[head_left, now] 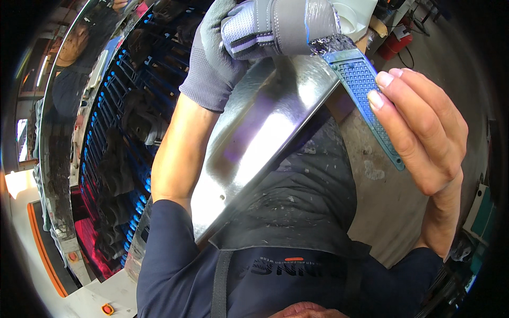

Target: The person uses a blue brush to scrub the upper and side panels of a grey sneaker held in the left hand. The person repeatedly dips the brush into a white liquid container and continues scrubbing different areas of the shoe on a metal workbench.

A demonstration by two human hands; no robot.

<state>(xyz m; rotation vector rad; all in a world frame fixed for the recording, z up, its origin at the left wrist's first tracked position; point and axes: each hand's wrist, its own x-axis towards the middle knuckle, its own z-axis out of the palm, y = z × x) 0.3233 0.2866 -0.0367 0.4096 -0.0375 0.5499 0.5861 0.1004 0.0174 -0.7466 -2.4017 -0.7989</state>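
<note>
My left hand (214,63), in a grey knit glove, grips a grey and lavender shoe upper (289,26) at the top middle. Pale stitching and mesh show on its side. A thin blue line borders a glossy grey area at its right end. Bare and closed, my right hand (432,124) holds a blue brush (358,87) by its flat, grid-patterned handle, fingertips on the handle's edge. The brush's dark, wet-looking bristles touch the lower edge of the shoe upper's glossy part. Below both lies a shiny metal tray (254,143), over my lap beside a dark apron (297,206).
A rack with blue-tipped rods (101,127) holds several dark pieces to the left. Beyond the shoe upper stands a white container (358,13). A red container (395,45) is at the far right. A red button (107,309) sits at lower left.
</note>
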